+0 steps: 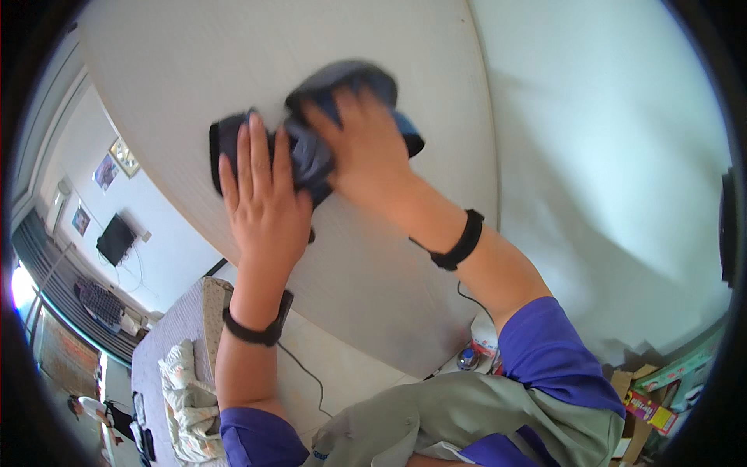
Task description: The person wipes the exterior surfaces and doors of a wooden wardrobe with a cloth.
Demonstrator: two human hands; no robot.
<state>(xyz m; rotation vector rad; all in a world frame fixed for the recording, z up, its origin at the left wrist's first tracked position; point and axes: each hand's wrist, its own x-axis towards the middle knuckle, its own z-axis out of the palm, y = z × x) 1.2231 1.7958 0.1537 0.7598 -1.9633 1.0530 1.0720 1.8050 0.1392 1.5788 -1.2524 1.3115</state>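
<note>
A dark grey and blue cloth [315, 152] is pressed, bunched and folded, against a large pale panel [233, 54], perhaps a door. My left hand [268, 206] lies flat on the cloth's left part with its fingers stretched out. My right hand [366, 156] is on the upper right part, slightly blurred, its fingertips sunk into the bunched fabric. Some of the cloth is hidden under both hands. A small dark piece shows beside my left wrist; I cannot make out what it is.
To the left stands a bed [175, 331] with a crumpled patterned cover [187, 412]. A black screen [117, 239] hangs on the far wall. At the lower right are cardboard boxes [642, 405] by a white wall [615, 179]. A bottle [468, 358] stands low near the panel.
</note>
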